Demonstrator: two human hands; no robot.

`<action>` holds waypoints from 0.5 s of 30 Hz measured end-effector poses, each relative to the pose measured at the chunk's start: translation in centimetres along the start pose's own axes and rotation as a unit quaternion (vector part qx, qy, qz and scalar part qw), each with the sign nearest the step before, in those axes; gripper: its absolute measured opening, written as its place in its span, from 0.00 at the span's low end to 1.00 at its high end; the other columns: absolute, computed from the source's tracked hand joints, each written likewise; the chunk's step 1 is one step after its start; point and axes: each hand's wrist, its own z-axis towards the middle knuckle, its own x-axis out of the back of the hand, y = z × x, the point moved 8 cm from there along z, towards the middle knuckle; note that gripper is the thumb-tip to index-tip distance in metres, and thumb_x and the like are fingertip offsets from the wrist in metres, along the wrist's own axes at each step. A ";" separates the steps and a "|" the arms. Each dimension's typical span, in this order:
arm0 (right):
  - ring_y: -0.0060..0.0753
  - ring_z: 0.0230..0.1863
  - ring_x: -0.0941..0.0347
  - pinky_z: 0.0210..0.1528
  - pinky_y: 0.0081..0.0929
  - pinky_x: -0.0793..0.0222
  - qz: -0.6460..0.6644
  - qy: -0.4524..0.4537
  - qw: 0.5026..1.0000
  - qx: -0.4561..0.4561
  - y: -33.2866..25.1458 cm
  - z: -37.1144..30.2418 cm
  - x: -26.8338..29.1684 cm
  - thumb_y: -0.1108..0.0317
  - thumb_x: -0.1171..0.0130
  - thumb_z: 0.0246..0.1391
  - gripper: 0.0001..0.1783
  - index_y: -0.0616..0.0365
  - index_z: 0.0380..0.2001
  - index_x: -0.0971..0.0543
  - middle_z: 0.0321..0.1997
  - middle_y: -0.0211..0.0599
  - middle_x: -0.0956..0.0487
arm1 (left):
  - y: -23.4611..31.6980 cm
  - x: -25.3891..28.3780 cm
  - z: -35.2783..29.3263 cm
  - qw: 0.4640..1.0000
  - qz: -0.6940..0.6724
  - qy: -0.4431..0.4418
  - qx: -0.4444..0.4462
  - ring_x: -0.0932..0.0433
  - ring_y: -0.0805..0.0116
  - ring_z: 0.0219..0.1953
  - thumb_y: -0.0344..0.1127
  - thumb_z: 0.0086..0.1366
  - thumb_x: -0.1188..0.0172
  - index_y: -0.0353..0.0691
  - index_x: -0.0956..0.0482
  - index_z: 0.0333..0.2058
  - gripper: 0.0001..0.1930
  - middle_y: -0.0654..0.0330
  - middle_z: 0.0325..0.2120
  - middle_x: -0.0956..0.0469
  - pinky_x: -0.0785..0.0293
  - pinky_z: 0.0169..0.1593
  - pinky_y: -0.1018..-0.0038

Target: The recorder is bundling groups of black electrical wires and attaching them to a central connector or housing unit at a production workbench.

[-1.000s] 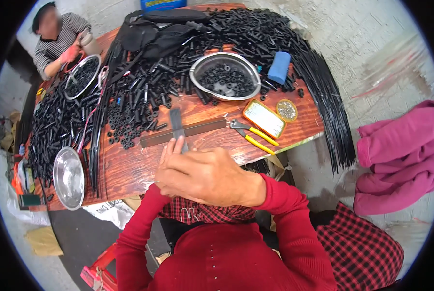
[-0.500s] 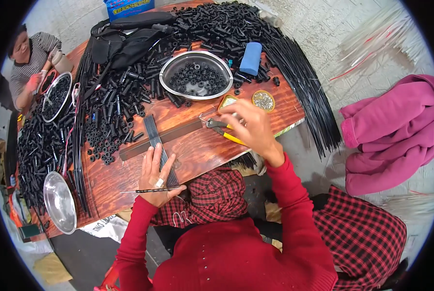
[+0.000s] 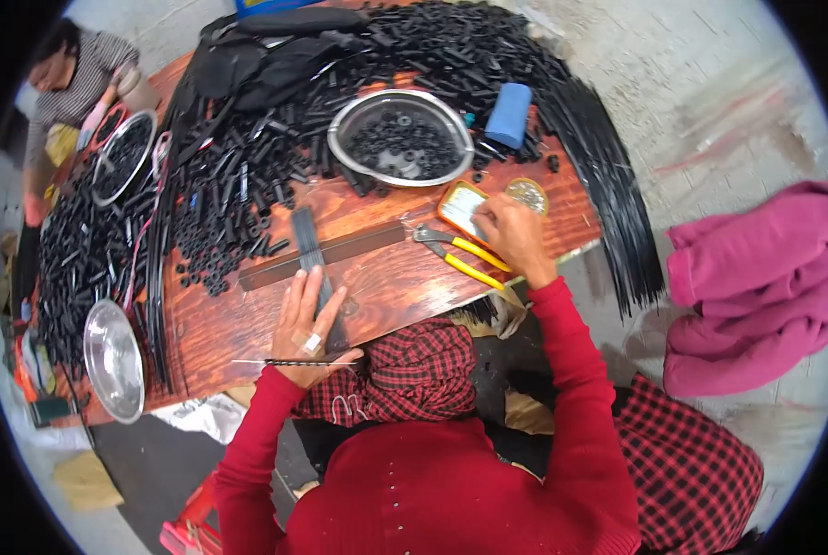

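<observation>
My left hand point(image 3: 307, 319) lies on a bundle of black strips point(image 3: 308, 242) on the wooden table point(image 3: 386, 282), fingers on one side and thumb on the other, pinning it down. A thin dark rod point(image 3: 294, 362) lies across that wrist. My right hand point(image 3: 514, 236) reaches to the right, its fingers bent over a small orange tin point(image 3: 460, 207). Whether those fingers hold anything is hidden. Yellow-handled pliers point(image 3: 462, 260) lie just below that hand, and a round gold lid point(image 3: 527, 192) sits beside it.
A long dark bar point(image 3: 340, 252) crosses the table under the bundle. Behind stand a metal bowl of black rings point(image 3: 400, 139), a blue roll point(image 3: 508, 115) and heaps of black tube pieces point(image 3: 238, 176). An empty steel bowl point(image 3: 113, 359) sits at left. Another person point(image 3: 72, 83) works at the far left.
My right hand left the bundle and moved right to the orange tin. My left hand has stayed on the black strips.
</observation>
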 end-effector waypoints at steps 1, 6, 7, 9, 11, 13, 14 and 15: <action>0.45 0.32 0.21 0.34 0.38 0.28 -0.009 0.000 1.000 -0.010 -0.2 0.1 0.1 0.66 0.36 0.50 0.06 0.57 0.28 0.18 0.31 0.40 0.19 | -0.2 -0.1 0.0 1.000 -0.012 -0.004 0.001 0.50 0.38 0.70 0.57 0.45 0.27 0.48 0.35 0.65 0.48 0.44 0.69 0.50 0.47 0.69 0.49; 0.32 0.26 0.24 0.30 0.29 0.31 0.137 0.002 0.988 -0.066 1.9 -0.3 0.4 0.68 0.34 0.50 0.07 0.60 0.29 0.16 0.26 0.39 0.21 | -1.0 0.2 -0.6 0.999 -0.040 0.011 -0.002 0.48 0.38 0.69 0.56 0.45 0.27 0.48 0.34 0.64 0.48 0.44 0.69 0.48 0.45 0.68 0.50; 0.27 0.24 0.27 0.29 0.24 0.33 0.156 -0.003 0.984 -0.082 2.2 -0.3 0.4 0.71 0.34 0.49 0.06 0.62 0.29 0.16 0.25 0.37 0.22 | -1.1 0.4 -0.7 0.999 -0.041 0.019 -0.008 0.46 0.37 0.68 0.57 0.46 0.28 0.48 0.34 0.64 0.47 0.43 0.68 0.47 0.44 0.68 0.50; 0.26 0.26 0.26 0.31 0.24 0.32 0.154 -0.014 0.984 -0.086 1.7 0.1 0.5 0.70 0.34 0.50 0.06 0.63 0.29 0.16 0.25 0.37 0.22 | -1.5 0.7 -1.0 0.999 -0.038 0.022 -0.001 0.46 0.37 0.68 0.58 0.47 0.28 0.48 0.34 0.64 0.47 0.43 0.68 0.46 0.44 0.67 0.50; 0.25 0.27 0.25 0.32 0.23 0.32 0.131 -0.026 0.986 -0.100 1.1 0.6 0.9 0.70 0.35 0.50 0.07 0.64 0.29 0.17 0.25 0.36 0.20 | -1.5 0.9 -1.1 0.999 -0.047 0.021 -0.004 0.45 0.37 0.68 0.59 0.49 0.30 0.49 0.33 0.64 0.45 0.44 0.68 0.46 0.43 0.67 0.50; 0.26 0.26 0.24 0.32 0.23 0.32 0.124 -0.026 0.987 -0.101 1.5 0.7 0.5 0.70 0.35 0.50 0.07 0.64 0.30 0.16 0.24 0.35 0.20 | -1.8 0.8 -1.4 0.999 -0.042 0.018 0.005 0.47 0.40 0.69 0.62 0.49 0.32 0.50 0.35 0.65 0.46 0.45 0.69 0.47 0.45 0.69 0.51; 0.26 0.26 0.24 0.31 0.23 0.31 0.117 -0.022 0.987 -0.109 1.6 0.7 0.5 0.70 0.35 0.51 0.07 0.64 0.30 0.16 0.24 0.35 0.20 | -1.8 0.6 -1.4 0.999 -0.035 0.011 0.007 0.48 0.43 0.70 0.65 0.50 0.34 0.51 0.36 0.65 0.46 0.47 0.69 0.48 0.48 0.70 0.52; 0.27 0.25 0.24 0.31 0.25 0.31 0.102 -0.019 0.990 -0.096 1.4 0.9 0.8 0.69 0.36 0.51 0.07 0.62 0.30 0.16 0.23 0.36 0.20 | -1.8 0.7 -1.4 0.999 -0.038 0.014 0.010 0.48 0.43 0.70 0.65 0.50 0.34 0.51 0.36 0.65 0.46 0.47 0.69 0.48 0.48 0.70 0.52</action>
